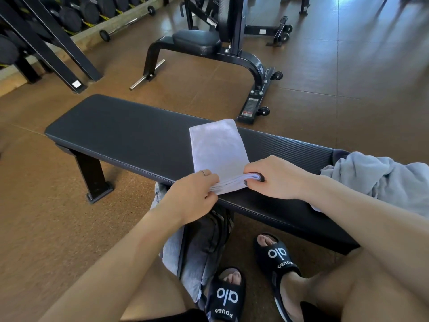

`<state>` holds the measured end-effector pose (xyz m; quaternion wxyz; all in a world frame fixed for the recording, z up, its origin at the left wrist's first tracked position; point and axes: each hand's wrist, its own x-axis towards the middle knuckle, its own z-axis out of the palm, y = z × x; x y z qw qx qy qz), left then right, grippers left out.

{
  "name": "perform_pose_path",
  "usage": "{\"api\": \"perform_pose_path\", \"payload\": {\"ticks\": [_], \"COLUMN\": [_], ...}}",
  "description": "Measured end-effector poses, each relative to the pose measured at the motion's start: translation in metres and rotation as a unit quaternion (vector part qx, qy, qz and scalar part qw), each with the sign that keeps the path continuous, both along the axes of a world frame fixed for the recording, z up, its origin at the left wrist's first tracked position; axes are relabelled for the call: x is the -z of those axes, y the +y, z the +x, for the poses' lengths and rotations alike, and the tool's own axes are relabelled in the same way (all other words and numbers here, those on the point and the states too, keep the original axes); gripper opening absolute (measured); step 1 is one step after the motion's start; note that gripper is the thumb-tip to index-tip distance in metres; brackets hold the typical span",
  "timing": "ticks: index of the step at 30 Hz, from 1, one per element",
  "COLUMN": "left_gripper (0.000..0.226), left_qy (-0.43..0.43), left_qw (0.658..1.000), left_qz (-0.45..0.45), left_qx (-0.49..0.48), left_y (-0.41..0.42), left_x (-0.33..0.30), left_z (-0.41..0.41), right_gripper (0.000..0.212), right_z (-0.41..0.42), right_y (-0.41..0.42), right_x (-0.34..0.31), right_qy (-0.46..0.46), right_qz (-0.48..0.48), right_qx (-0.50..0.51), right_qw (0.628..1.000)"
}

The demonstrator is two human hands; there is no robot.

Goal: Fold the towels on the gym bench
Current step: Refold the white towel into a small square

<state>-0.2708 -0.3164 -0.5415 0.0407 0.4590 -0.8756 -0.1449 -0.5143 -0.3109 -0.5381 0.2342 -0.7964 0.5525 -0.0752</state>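
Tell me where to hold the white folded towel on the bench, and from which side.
Probably the near layered edge, from the person's side. The towel lies flat on the bench; there the left hand and right hand pinch its stacked layers.

A weight machine [232, 43] is seen far behind, dumbbells [69, 17] are racked far left, and black slides [276, 259] are worn near.

A white towel [216, 147], folded into a narrow strip, lies across the black padded gym bench [120, 133], its near end layered at the bench's front edge. A crumpled grey towel heap [380, 180] sits at the bench's right end.
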Motion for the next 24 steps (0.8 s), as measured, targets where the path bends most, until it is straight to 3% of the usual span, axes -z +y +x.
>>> {"api": "perform_pose_path", "payload": {"ticks": [3, 10, 24], "left_gripper": [0.027, 0.011, 0.014], "left_qy": [0.017, 0.183, 0.188], "left_qw": [0.999, 0.969, 0.951], "left_qz": [0.036, 0.120, 0.130], "left_qx": [0.007, -0.116, -0.206], "left_y": [-0.004, -0.023, -0.039], "left_x": [0.000, 0.006, 0.020], "left_z": [0.016, 0.023, 0.016], "right_gripper": [0.015, 0.033, 0.017], "right_z": [0.000, 0.008, 0.019], "right_y": [0.001, -0.009, -0.022], "right_x": [-0.002, 0.001, 0.022], "right_qy": [-0.015, -0.090, -0.067], "right_qz": [0.005, 0.011, 0.020], "right_qx": [0.014, 0.124, 0.179], "right_qw": [1.000, 0.988, 0.981]}}
